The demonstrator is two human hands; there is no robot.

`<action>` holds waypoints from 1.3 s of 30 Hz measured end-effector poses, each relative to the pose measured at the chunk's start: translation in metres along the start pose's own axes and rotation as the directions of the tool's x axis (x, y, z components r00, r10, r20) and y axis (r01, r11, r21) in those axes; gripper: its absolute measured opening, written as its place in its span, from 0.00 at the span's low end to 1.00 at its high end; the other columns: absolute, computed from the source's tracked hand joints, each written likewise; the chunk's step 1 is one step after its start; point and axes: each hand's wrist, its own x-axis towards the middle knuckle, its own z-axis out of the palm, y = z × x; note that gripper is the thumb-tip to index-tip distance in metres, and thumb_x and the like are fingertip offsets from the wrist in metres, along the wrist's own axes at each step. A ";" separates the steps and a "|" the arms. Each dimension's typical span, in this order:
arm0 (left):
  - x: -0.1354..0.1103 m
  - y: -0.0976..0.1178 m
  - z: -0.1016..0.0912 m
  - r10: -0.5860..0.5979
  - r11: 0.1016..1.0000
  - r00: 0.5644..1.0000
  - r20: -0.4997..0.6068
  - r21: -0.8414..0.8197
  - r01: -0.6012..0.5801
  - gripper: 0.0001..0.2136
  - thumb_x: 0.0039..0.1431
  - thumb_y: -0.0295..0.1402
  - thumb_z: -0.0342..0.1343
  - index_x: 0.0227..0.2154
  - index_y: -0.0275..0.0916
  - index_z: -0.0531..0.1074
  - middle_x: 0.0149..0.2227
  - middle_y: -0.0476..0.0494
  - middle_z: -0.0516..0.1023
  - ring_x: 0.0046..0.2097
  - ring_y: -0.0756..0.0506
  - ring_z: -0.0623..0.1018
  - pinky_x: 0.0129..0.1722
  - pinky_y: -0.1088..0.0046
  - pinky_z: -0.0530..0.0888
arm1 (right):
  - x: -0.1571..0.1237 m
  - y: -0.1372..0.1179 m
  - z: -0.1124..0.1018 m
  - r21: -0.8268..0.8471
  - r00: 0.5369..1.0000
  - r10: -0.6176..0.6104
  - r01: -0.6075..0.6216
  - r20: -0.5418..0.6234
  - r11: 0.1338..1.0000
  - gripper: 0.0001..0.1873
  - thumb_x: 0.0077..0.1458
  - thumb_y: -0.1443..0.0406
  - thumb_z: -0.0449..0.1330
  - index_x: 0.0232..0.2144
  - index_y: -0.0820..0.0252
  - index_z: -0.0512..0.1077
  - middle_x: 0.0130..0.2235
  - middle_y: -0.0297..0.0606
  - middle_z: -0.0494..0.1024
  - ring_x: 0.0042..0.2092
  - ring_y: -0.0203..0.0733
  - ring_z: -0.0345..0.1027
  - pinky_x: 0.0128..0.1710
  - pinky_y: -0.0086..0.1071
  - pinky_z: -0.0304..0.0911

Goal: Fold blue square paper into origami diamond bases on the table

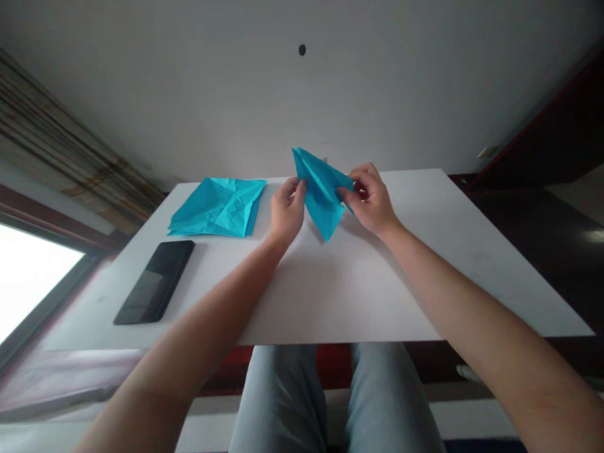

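Carefully, the left hand (287, 212) and right hand (371, 200) hold a folded blue paper (321, 192) up between them, just above the far part of the white tabletop (358, 296). Both hands are nearly closed: the left pinches the paper's left edge with its fingertips, while the right curls around its right corner, gripping the layers. Steady, even pressure from both sides keeps those layers lined up and the creases sharp. Off to the left, a creased blue paper sheet (218, 206) lies flat, with a black phone (155, 282) nearer the person.
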 end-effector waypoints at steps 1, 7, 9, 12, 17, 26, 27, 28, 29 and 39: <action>0.000 -0.001 0.000 0.004 1.000 1.000 0.001 -0.003 -0.004 0.25 0.78 0.62 0.62 0.41 0.43 0.83 0.40 0.42 0.88 0.43 0.42 0.86 0.45 0.68 0.84 | 0.001 -0.001 -0.001 0.008 1.000 0.004 -0.004 -0.013 1.000 0.27 0.64 0.35 0.75 0.40 0.48 0.82 0.46 0.39 0.76 0.36 0.42 0.65 0.33 0.40 0.69; 0.000 -0.013 0.005 -0.100 0.993 0.994 0.045 -0.051 0.102 0.21 0.79 0.58 0.63 0.44 0.43 0.82 0.39 0.43 0.88 0.40 0.43 0.87 0.40 0.69 0.85 | 0.002 -0.012 -0.003 -0.007 1.000 -0.002 0.002 0.005 1.000 0.25 0.65 0.36 0.76 0.37 0.48 0.84 0.38 0.37 0.77 0.35 0.43 0.64 0.36 0.41 0.69; -0.001 -0.016 0.006 -0.119 0.989 0.991 0.064 -0.084 0.124 0.18 0.79 0.54 0.65 0.51 0.44 0.81 0.44 0.41 0.89 0.43 0.42 0.89 0.42 0.67 0.87 | 0.001 -0.013 -0.003 0.002 1.000 0.008 -0.008 0.005 1.000 0.27 0.67 0.35 0.73 0.39 0.48 0.85 0.35 0.36 0.76 0.33 0.42 0.63 0.35 0.40 0.66; -0.003 -0.012 0.004 -0.045 0.998 0.998 0.041 -0.040 0.046 0.16 0.78 0.44 0.65 0.63 0.49 0.77 0.58 0.37 0.88 0.49 0.41 0.90 0.48 0.64 0.89 | 0.002 -0.006 -0.002 0.048 0.997 0.059 -0.056 -0.056 0.997 0.28 0.67 0.34 0.72 0.41 0.49 0.85 0.32 0.33 0.74 0.32 0.41 0.63 0.32 0.38 0.61; -0.007 0.005 -0.004 0.177 0.961 0.979 0.100 0.196 -0.194 0.26 0.68 0.34 0.70 0.67 0.53 0.77 0.74 0.34 0.72 0.68 0.33 0.82 0.61 0.54 0.86 | 0.010 0.017 -0.004 0.122 0.973 0.164 -0.145 -0.163 0.982 0.22 0.64 0.40 0.76 0.40 0.47 0.80 0.26 0.27 0.63 0.28 0.38 0.55 0.28 0.35 0.54; -0.015 0.019 -0.001 0.254 0.885 0.947 0.198 0.347 -0.310 0.16 0.65 0.41 0.80 0.51 0.48 0.85 0.70 0.34 0.73 0.67 0.29 0.77 0.69 0.46 0.77 | 0.009 0.016 0.002 0.255 0.966 0.255 -0.234 -0.050 0.938 0.30 0.57 0.34 0.79 0.40 0.46 0.76 0.23 0.22 0.58 0.25 0.37 0.54 0.26 0.34 0.55; -0.013 0.019 -0.002 0.259 0.888 0.952 0.164 0.346 -0.302 0.13 0.68 0.42 0.78 0.48 0.47 0.85 0.68 0.34 0.75 0.67 0.30 0.78 0.70 0.46 0.76 | 0.009 0.015 0.003 0.262 0.966 0.256 -0.237 -0.039 0.936 0.32 0.55 0.33 0.79 0.39 0.47 0.75 0.23 0.22 0.59 0.26 0.37 0.55 0.26 0.34 0.56; -0.011 0.019 -0.002 0.269 0.893 0.955 0.128 0.339 -0.297 0.11 0.70 0.44 0.77 0.46 0.46 0.85 0.66 0.34 0.76 0.67 0.30 0.78 0.71 0.45 0.76 | 0.009 0.014 0.003 0.268 0.966 0.258 -0.240 -0.032 0.933 0.34 0.53 0.31 0.80 0.38 0.47 0.75 0.23 0.23 0.60 0.26 0.38 0.57 0.26 0.34 0.58; -0.008 0.019 -0.003 0.279 0.899 0.956 0.094 0.325 -0.294 0.12 0.72 0.46 0.75 0.44 0.45 0.84 0.65 0.34 0.78 0.67 0.31 0.79 0.72 0.45 0.76 | 0.010 0.014 0.003 0.274 0.965 0.260 -0.243 -0.029 0.931 0.35 0.52 0.31 0.80 0.37 0.47 0.74 0.23 0.23 0.60 0.26 0.38 0.58 0.27 0.35 0.58; -0.001 0.015 -0.003 0.186 0.976 0.982 -0.037 0.124 -0.181 0.22 0.76 0.61 0.68 0.44 0.45 0.84 0.47 0.41 0.89 0.52 0.38 0.87 0.61 0.58 0.82 | 0.012 0.020 -0.005 0.356 0.938 0.346 -0.318 -0.016 0.879 0.24 0.54 0.47 0.78 0.32 0.48 0.69 0.24 0.24 0.67 0.25 0.36 0.59 0.26 0.32 0.55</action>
